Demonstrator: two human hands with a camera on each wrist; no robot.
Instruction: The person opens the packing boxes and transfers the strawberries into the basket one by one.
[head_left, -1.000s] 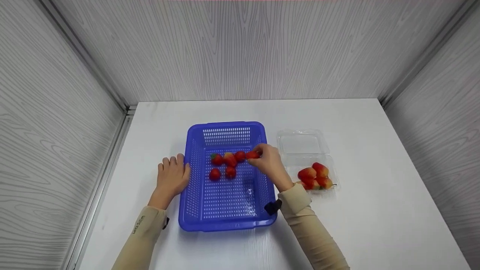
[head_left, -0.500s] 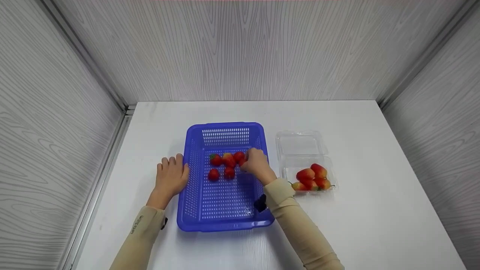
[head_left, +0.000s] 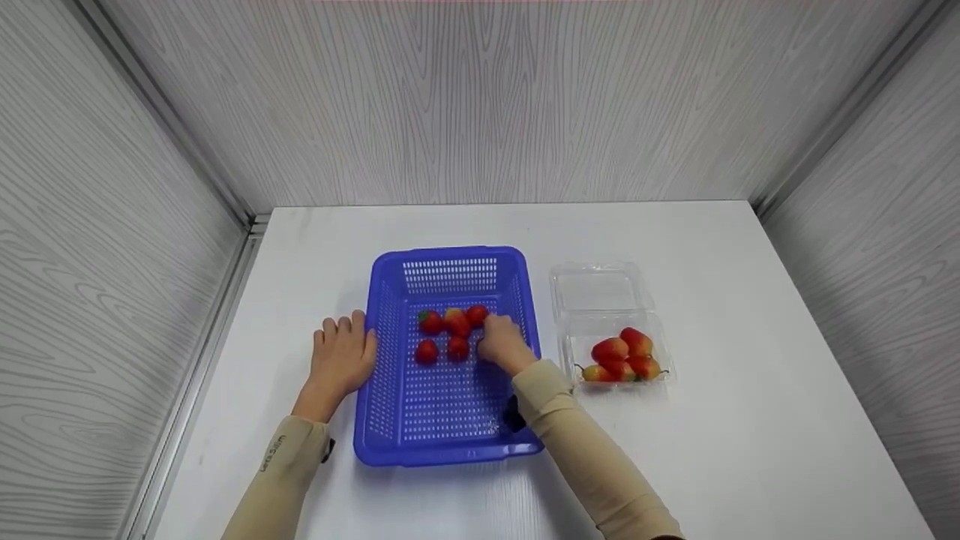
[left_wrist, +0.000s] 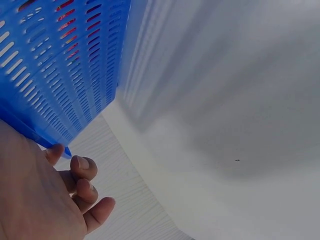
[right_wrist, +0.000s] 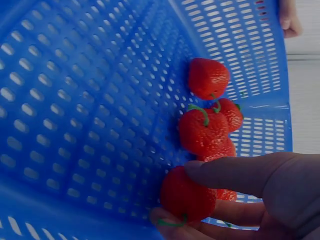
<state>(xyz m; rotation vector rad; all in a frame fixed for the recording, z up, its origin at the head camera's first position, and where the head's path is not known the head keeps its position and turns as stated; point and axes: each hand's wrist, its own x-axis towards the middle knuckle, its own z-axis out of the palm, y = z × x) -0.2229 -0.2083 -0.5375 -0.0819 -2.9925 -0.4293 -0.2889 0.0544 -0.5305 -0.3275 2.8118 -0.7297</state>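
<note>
A blue slotted basket (head_left: pixel 390 420) stands mid-table with several red strawberries (head_left: pixel 430 322) lying in its far half. My right hand (head_left: pixel 489 342) reaches inside it, low over the floor, and pinches one strawberry (right_wrist: pixel 192 200) between thumb and forefinger beside the others (right_wrist: pixel 207 77). Lying flat on the table, my left hand (head_left: pixel 341 358) touches the basket's left wall (left_wrist: pixel 60 65) with relaxed fingers (left_wrist: pixel 85 170). To the right of the basket, an open clear clamshell box (head_left: pixel 600 289) holds several more strawberries (head_left: pixel 622 356).
The white table (head_left: pixel 750 420) is closed in by grey panel walls at the back and on both sides. The clamshell's lid lies open toward the back. Bare table surface stretches in front of and to the right of the box.
My right hand has carried its strawberry from near the basket's right rim leftward and down to the basket floor beside the other berries. The left hand has stayed put.
</note>
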